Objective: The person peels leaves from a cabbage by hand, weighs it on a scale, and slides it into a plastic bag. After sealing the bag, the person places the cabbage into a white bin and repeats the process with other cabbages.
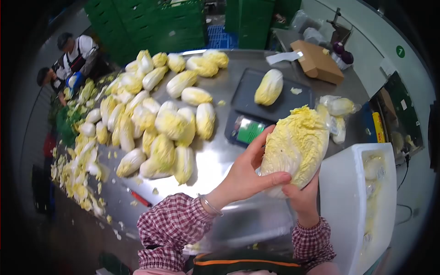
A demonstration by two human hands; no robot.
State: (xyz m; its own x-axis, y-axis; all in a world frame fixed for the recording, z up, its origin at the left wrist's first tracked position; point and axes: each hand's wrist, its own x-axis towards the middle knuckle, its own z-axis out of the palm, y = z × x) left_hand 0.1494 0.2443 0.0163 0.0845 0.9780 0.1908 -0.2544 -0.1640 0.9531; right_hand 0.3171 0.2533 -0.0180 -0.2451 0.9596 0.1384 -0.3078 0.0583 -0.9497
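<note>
Both of my hands grip one large napa cabbage (295, 149) in front of me, its yellow leafy end tilted up and away. My left hand (250, 169) wraps its left side, the thumb pressed across the near end. Around the lower right side is my right hand (305, 195), its fingers mostly hidden behind the cabbage. Just beyond stands a dark digital scale (243, 103) with a lit green display, partly covered by my left fingers. Another napa cabbage (269, 87) lies on the scale's platform.
Many napa cabbages (169, 121) are heaped on the steel table's left, with trimmed leaves (82, 169) beyond. A red-handled knife (139, 197) lies near the front edge. Bagged cabbages (339, 106) and a white foam box (339, 183) are at right. Two people (78, 52) work far left.
</note>
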